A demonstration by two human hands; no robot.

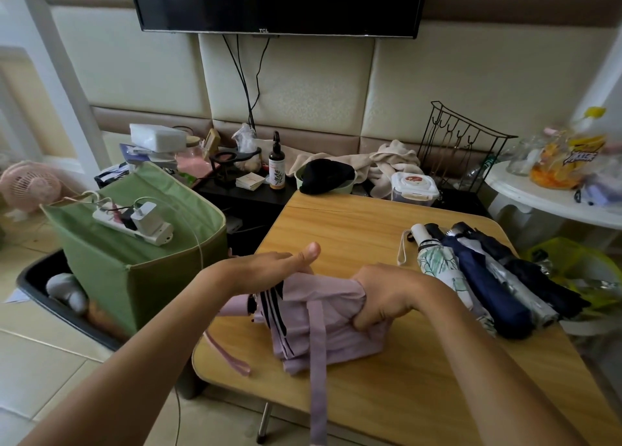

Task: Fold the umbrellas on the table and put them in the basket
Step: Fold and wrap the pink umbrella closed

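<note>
Head view: right hand gripping lilac umbrella near table edge, left hand flat.

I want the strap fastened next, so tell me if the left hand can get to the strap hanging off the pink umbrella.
Probably yes. The left hand lies open on the pink umbrella, and its strap hangs uncovered over the table edge just below, nothing between.

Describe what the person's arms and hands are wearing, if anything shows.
Nothing is worn on either one. The left hand and right hand are bare, with no gloves, rings or watch visible. Both forearms are bare as far as the frame's lower edge, with no sleeves or cuffs in view. The fingernails look short and unpainted.
</note>
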